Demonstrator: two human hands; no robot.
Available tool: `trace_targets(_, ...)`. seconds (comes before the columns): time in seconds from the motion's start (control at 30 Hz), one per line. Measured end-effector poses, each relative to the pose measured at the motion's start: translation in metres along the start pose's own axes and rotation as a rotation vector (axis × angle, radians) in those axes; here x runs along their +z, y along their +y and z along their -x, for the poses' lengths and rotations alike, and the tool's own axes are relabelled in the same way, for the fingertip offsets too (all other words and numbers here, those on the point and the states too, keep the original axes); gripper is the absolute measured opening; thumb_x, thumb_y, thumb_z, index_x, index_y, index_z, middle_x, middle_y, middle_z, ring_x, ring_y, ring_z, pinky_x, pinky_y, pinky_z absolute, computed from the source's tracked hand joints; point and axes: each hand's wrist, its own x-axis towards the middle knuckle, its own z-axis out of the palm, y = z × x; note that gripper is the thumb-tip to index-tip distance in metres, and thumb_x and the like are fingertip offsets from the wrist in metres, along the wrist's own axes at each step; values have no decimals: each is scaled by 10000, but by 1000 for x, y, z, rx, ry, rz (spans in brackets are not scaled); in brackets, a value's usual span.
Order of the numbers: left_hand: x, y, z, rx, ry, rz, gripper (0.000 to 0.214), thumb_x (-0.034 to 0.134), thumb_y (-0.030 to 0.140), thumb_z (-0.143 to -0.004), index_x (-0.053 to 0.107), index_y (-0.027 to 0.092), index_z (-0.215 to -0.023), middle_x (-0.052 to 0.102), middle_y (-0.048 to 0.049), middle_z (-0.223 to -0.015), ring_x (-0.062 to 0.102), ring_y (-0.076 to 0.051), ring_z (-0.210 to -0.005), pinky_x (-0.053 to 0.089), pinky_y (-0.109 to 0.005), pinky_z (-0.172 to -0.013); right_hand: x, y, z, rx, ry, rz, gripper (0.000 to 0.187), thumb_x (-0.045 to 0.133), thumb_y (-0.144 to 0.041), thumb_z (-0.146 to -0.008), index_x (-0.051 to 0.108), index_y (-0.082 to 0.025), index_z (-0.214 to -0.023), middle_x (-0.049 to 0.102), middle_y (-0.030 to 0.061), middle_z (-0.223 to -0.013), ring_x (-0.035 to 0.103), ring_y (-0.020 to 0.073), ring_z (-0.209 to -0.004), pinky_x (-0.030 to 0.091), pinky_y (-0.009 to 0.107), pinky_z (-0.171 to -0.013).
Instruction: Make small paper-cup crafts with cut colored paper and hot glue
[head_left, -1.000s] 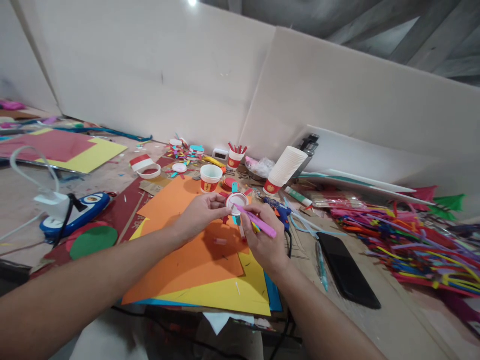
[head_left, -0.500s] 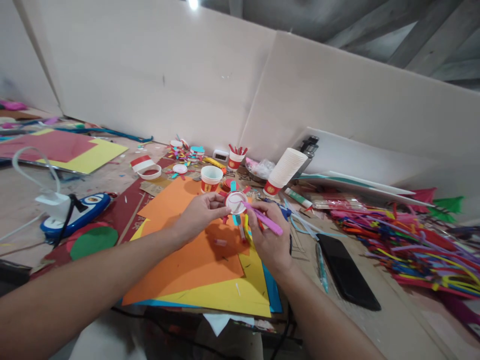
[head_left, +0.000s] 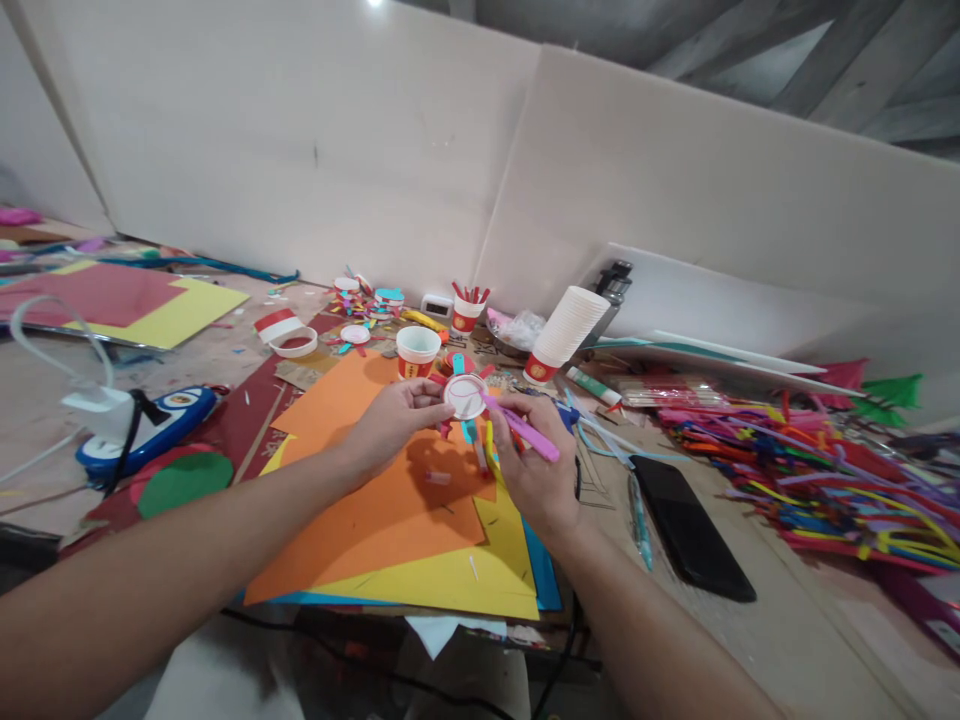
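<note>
My left hand [head_left: 394, 422] pinches a small round white cup base [head_left: 464, 396] with coloured paper strips sticking out around it, held just above the orange paper sheet [head_left: 375, 480]. My right hand [head_left: 529, 472] is closed around a pink craft knife [head_left: 519, 428], whose tip touches the right edge of the white disc. Both hands hover over stacked orange, yellow and blue sheets.
A red-and-white paper cup [head_left: 417, 351] stands just behind the hands, and a tilted stack of white cups [head_left: 568, 331] lies to the right. A black phone [head_left: 690, 528] and a heap of coloured strips [head_left: 810, 465] lie at right. A blue glue gun [head_left: 142, 425] rests at left.
The right hand has drawn closer to the disc and tilted the pink knife flatter. The left hand has turned the disc slightly. The view has dipped a little.
</note>
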Motion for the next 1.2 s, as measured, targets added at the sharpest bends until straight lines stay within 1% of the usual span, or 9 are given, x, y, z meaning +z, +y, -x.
trace_targets(0.2,-2,-1,1,1,-38,-10,313,801,299,-682,651,120,-889,700,-36,-791,607,-106,-645,466,-259,-680,1,-1,1,-7,-11,-24,94,592,-219,-895,619,-206,-984,665,49,-882,613,180,-798,502,349,-719)
trace_targets(0.33,1,-1,2,-25,-60,-3,359,819,285,-646,652,116,-916,713,-57,-835,607,-115,-647,478,-275,-675,1,0,1,28,-12,-30,97,598,-229,-892,623,-209,-984,669,48,-891,622,184,-811,510,356,-739)
trace_targets(0.47,3,-1,3,-23,-65,-18,335,808,277,-659,647,115,-904,710,-64,-865,611,-117,-654,476,-273,-665,2,0,1,36,-3,-25,78,598,-230,-894,623,-210,-965,669,44,-880,620,180,-806,507,352,-744)
trace_targets(0.6,2,-3,2,-9,-93,-39,308,795,285,-683,653,120,-901,706,-57,-861,611,-111,-649,472,-270,-683,4,-2,2,-13,-44,-36,86,589,-231,-898,606,-217,-981,667,49,-900,621,182,-822,504,342,-735)
trace_targets(0.7,2,-2,2,-12,-88,-39,323,804,291,-669,657,119,-901,711,-58,-844,609,-113,-646,475,-275,-694,4,-3,3,-68,-79,-14,91,577,-230,-903,597,-218,-991,671,53,-910,610,183,-818,497,348,-744)
trace_targets(0.9,3,0,2,7,-51,-45,309,799,288,-671,668,134,-905,726,-58,-883,622,-123,-693,472,-269,-714,2,-1,2,-25,-17,81,74,576,-234,-903,605,-216,-969,678,53,-893,603,201,-833,466,370,-755)
trace_targets(1.03,3,-1,2,4,-57,-46,328,805,285,-663,668,134,-920,726,-58,-874,640,-141,-743,475,-270,-726,2,-2,2,-45,-27,49,69,580,-223,-897,602,-211,-962,677,54,-891,599,198,-825,468,365,-756)
trace_targets(1.1,3,0,3,3,-51,-45,332,809,275,-655,665,133,-918,726,-57,-874,639,-137,-738,475,-266,-723,3,-1,1,-39,-28,40,68,580,-232,-898,606,-210,-958,676,55,-886,602,200,-820,471,364,-747)
trace_targets(1.2,4,1,3,8,-56,-41,301,798,271,-666,662,135,-898,727,-56,-876,624,-121,-693,472,-262,-698,2,0,0,21,-4,61,70,576,-257,-907,616,-212,-941,675,55,-872,607,202,-808,474,365,-733)
